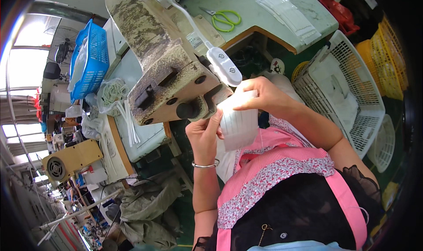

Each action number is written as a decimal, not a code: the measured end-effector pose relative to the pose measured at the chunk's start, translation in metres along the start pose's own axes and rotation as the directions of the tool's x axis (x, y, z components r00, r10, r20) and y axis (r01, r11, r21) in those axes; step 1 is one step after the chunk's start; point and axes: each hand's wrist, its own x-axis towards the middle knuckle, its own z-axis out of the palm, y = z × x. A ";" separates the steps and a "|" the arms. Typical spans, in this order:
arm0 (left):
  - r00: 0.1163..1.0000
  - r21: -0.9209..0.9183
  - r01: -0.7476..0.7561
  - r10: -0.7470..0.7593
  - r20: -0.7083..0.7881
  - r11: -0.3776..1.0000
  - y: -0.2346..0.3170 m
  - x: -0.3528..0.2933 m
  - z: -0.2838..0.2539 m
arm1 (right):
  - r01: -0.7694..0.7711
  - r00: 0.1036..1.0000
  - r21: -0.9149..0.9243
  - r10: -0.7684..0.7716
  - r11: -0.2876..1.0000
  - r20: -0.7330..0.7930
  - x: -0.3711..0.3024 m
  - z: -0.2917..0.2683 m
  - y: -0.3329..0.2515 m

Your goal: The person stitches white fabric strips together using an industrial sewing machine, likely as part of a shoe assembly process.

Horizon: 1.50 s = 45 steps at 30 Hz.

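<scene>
Both my hands hold a white, translucent, ribbed sheet (pixel 239 126) just in front of the head of a worn sewing machine (pixel 163 70). My left hand (pixel 204 132) pinches its left edge between thumb and fingers, close under the machine head. My right hand (pixel 262 94) is closed on the sheet's upper right part, which glows brightly under the light. The sheet hangs down over my lap, its ribs running roughly lengthwise. The machine head hides the needle area. A white lamp (pixel 224 66) on a flexible stalk hangs just above my right hand.
Green-handled scissors (pixel 225 20) and a stack of similar white sheets (pixel 288 15) lie on the pale tabletop (pixel 198 2). A white plastic basket (pixel 359 90) stands to my right, yellow baskets (pixel 390 59) beyond. At left are a blue basket (pixel 94 59) and white strips (pixel 128 123).
</scene>
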 end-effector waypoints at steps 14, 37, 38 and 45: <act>0.973 -0.206 -0.128 0.083 -0.214 0.970 -0.016 -0.008 0.011 | 0.119 0.973 -0.043 -0.125 0.992 -0.192 -0.013 0.028 0.018; 0.998 -0.019 0.007 -0.008 -0.066 1.000 0.003 0.005 -0.003 | 0.095 0.986 -0.015 -0.096 0.995 -0.133 -0.004 0.033 0.018; 0.998 -0.020 0.008 -0.010 -0.068 1.000 0.001 0.005 -0.005 | 0.085 0.990 0.079 -0.075 0.993 -0.123 -0.005 0.033 0.020; 0.998 0.021 0.056 -0.056 -0.022 0.998 0.003 0.014 -0.026 | 0.067 0.990 0.061 -0.059 0.996 -0.125 -0.005 0.043 0.022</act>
